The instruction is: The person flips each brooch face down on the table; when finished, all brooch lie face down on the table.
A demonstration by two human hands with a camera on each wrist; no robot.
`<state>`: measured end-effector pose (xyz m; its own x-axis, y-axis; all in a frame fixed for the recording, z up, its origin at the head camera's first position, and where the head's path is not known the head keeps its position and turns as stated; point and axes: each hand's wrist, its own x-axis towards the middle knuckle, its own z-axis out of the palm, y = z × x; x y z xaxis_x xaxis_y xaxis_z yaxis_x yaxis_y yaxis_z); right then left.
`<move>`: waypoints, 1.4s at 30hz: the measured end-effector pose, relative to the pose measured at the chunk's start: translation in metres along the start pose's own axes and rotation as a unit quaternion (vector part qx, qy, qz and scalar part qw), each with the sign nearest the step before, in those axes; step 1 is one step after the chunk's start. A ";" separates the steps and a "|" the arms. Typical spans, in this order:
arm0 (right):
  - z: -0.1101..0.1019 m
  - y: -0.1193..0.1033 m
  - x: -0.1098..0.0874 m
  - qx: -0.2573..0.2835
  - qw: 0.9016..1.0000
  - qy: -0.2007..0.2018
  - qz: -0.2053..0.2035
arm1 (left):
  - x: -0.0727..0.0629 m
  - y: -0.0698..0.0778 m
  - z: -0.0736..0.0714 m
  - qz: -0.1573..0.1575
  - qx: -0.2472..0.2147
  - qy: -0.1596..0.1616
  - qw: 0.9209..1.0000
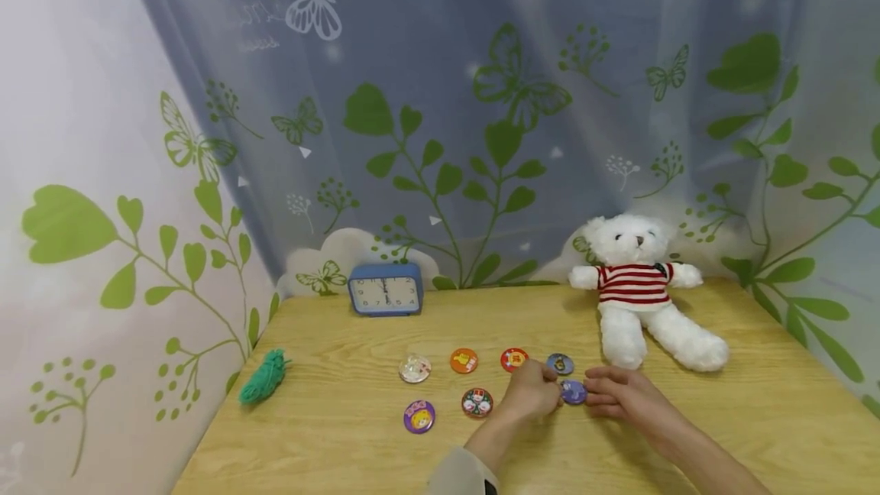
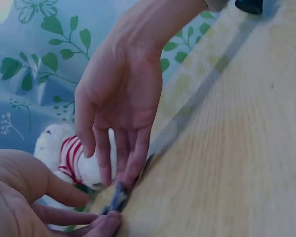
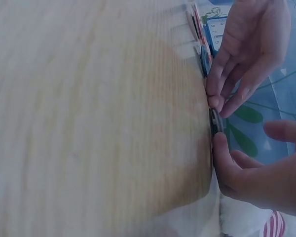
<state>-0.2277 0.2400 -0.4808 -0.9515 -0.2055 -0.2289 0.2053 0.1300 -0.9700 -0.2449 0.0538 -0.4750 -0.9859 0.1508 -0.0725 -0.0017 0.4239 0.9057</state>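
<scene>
A small round purple badge [image 1: 574, 392] lies on the table between the two hands. The left hand [image 1: 532, 389] touches its left edge with the fingertips; in the left wrist view the thumb stands apart from the fingers. From the other side, the right hand [image 1: 635, 401] reaches in with fingers nearly straight, its fingertips at the badge's right edge. The right wrist view shows the badge [image 3: 217, 122] edge-on between both sets of fingertips. Just behind is a blue badge [image 1: 560, 363]. A red badge [image 1: 513, 359] lies partly behind the left hand.
More badges lie to the left: an orange badge [image 1: 464, 360], a clear one [image 1: 415, 368], a dark green one [image 1: 477, 402] and a purple-rimmed one [image 1: 419, 417]. A blue clock [image 1: 386, 290], a white teddy bear [image 1: 632, 289] and a green yarn bundle [image 1: 264, 378] stand around them.
</scene>
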 end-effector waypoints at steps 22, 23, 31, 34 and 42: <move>0.007 0.013 0.006 -0.024 0.997 0.065 -0.044 | -0.001 -0.004 0.006 0.004 0.017 0.021 1.000; 0.007 0.013 0.006 -0.020 0.997 0.069 -0.041 | -0.001 -0.005 0.007 0.005 0.017 0.021 1.000; 0.011 0.012 0.006 -0.005 0.996 0.089 -0.033 | 0.003 -0.009 0.011 -0.011 -0.102 0.003 0.995; 0.012 0.011 0.007 -0.006 0.995 0.095 -0.028 | 0.003 -0.010 0.012 -0.029 -0.192 -0.005 0.981; 0.013 0.011 0.006 0.003 0.994 0.105 -0.025 | 0.002 -0.008 0.011 -0.049 -0.225 0.000 0.973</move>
<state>-0.2287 0.2280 -0.4941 -0.9874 -0.0053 -0.1581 0.1563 0.1186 -0.9806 -0.2449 0.0608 -0.4868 -0.9774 0.1300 -0.1669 -0.1679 0.0030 0.9858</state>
